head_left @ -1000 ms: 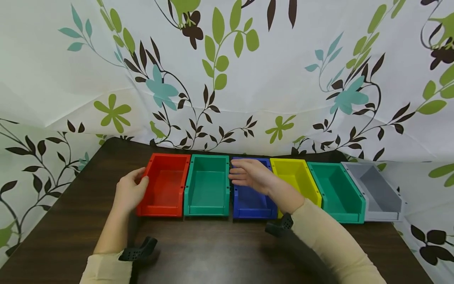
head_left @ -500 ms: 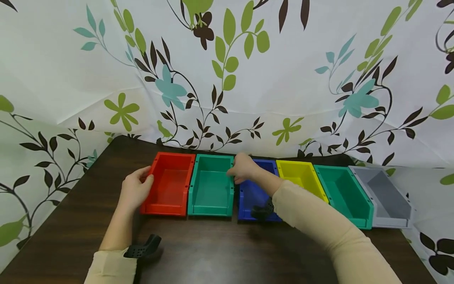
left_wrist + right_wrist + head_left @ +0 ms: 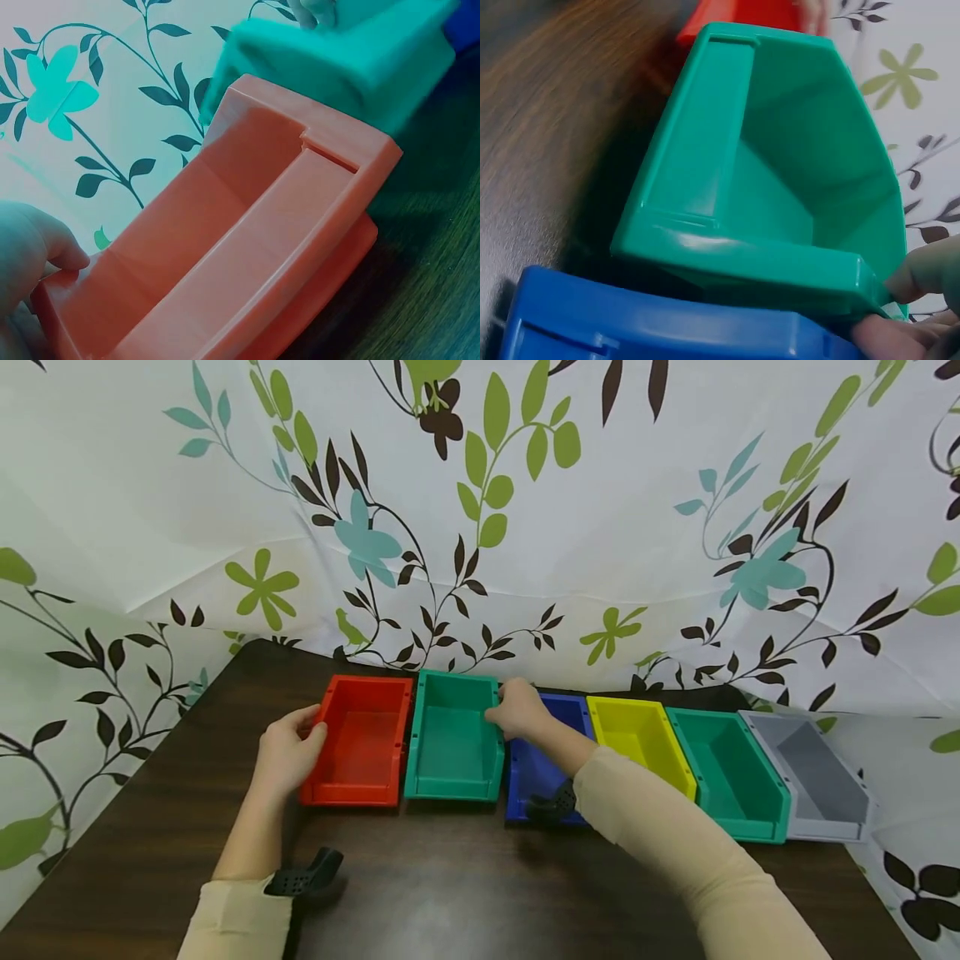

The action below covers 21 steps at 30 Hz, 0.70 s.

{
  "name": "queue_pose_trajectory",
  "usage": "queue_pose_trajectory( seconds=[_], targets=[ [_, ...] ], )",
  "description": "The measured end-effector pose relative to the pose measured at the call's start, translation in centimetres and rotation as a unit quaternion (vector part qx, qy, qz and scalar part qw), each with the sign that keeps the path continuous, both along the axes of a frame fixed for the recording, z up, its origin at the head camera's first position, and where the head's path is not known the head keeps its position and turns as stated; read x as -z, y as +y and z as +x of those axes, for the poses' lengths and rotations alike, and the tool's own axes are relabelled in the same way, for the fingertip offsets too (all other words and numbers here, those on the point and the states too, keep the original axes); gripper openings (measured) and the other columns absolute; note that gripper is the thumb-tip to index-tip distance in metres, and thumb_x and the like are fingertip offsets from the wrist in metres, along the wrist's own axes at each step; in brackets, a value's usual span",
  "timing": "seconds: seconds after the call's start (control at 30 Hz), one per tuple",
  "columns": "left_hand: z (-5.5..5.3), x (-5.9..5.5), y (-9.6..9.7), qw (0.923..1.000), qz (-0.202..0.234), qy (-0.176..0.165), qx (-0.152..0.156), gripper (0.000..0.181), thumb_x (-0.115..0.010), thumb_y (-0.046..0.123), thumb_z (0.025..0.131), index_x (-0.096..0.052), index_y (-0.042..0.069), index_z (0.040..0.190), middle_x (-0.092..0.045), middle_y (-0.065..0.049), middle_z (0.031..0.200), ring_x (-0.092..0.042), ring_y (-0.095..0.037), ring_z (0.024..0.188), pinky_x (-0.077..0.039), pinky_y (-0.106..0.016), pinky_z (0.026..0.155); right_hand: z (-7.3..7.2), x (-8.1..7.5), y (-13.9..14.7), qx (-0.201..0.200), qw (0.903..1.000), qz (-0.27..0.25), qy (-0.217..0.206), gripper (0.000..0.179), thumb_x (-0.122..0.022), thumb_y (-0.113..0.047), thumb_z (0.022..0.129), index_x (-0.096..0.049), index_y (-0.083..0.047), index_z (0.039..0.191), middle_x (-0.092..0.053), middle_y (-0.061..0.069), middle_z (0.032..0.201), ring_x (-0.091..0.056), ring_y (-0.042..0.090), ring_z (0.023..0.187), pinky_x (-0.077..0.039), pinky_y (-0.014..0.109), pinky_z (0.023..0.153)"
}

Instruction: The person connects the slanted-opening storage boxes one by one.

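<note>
My left hand pinches the left wall of a red plastic storage bin, thumb inside. The left wrist view shows that thumb over the rim of the red bin. My right hand grips a green bin by the back part of its right wall. In the right wrist view, thumb and fingers of the right hand hold the corner of the green bin. Both bins look slightly raised and hold nothing. A blue bin sits right of the green one.
Further right in the row stand a yellow bin, a second green bin and a grey bin. All rest on a dark wooden table. Behind the table hangs a white cloth printed with leaves and flowers.
My right hand has moved left from above the blue bin and taken hold of the green bin. The green and red bins have shifted up and back slightly, widening the gap to the blue bin.
</note>
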<state>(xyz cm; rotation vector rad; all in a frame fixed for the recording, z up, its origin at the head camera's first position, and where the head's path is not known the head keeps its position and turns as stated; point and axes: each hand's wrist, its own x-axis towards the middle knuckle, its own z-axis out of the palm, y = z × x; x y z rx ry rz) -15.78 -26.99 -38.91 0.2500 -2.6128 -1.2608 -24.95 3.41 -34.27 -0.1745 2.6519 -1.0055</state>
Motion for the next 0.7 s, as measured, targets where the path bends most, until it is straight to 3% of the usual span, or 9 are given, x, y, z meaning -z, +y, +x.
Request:
queue_pose_trajectory(
  seconds=[0.1,0.17,0.37,0.7],
  targets=[
    [0.1,-0.1,0.0,1.0,0.0,-0.003,0.0,0.043,-0.044,0.015,0.095,-0.05,-0.007,0.132,-0.06,-0.029,0.117,-0.059,-0.039,0.099,-0.053,-0.052,0.082,0.1,0.0,0.6,0.012,0.9982,-0.054,-0.025,0.05,-0.057,-0.005,0.086,-0.046,0.009,0.133,-0.057,0.024,0.123,-0.069,0.023,0.074,-0.057,0.028,0.058],
    [0.1,-0.1,0.0,1.0,0.0,-0.003,0.0,0.043,-0.044,0.015,0.096,-0.049,-0.007,0.132,-0.06,-0.029,0.117,-0.059,-0.039,0.099,-0.053,-0.052,0.082,0.1,0.0,0.8,0.022,0.996,-0.078,-0.038,0.055,-0.057,-0.005,0.087,-0.041,0.008,0.138,-0.05,0.025,0.131,-0.069,0.026,0.083,-0.058,0.03,0.062],
    [0.1,0.2,0.0,1.0,0.002,0.002,0.002,0.042,-0.045,0.014,0.096,-0.05,-0.007,0.132,-0.061,-0.029,0.116,-0.061,-0.039,0.098,-0.054,-0.052,0.081,0.2,0.1,1.1,0.023,0.9938,-0.098,-0.048,0.055,-0.057,-0.004,0.087,-0.04,0.008,0.138,-0.046,0.026,0.135,-0.069,0.028,0.086,-0.059,0.031,0.066],
    [0.0,0.1,0.1,0.9999,0.008,0.003,0.011,0.042,-0.046,0.016,0.096,-0.05,-0.006,0.132,-0.061,-0.029,0.116,-0.061,-0.037,0.097,-0.056,-0.049,0.078,0.1,-0.6,1.3,0.028,0.9925,-0.105,-0.056,0.055,-0.057,-0.005,0.086,-0.042,0.008,0.137,-0.052,0.026,0.129,-0.07,0.03,0.088,-0.059,0.031,0.066]
  ],
)
